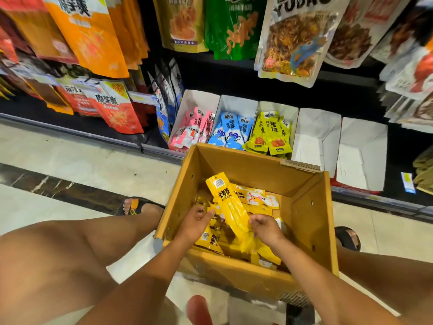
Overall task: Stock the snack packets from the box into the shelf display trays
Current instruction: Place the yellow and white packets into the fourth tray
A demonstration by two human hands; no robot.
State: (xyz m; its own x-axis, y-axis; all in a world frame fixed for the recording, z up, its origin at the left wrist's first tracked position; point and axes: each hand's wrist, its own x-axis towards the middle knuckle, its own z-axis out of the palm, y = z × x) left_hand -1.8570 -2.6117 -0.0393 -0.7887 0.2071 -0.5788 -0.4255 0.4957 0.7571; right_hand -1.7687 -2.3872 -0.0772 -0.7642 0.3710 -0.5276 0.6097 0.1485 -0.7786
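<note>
Inside the open cardboard box (pixel 257 170), both hands hold a stack of long yellow snack packets (pixel 225 195); the left hand (pixel 195 219) pinches its left edge with curled fingers; the right hand (pixel 266 227) grips its lower end, the two hands close together; the stack tilts up out of more loose yellow packets (pixel 257 199) lying on the box's floor; just behind the box, on the bottom shelf, white display trays (pixel 199 98) stand side by side; one holds pink packets (pixel 194 130), the next blue packets (pixel 230 132), the next green packets (pixel 271 134); beyond the box's right corner, two bare trays (pixel 316 134) show white card.
</note>
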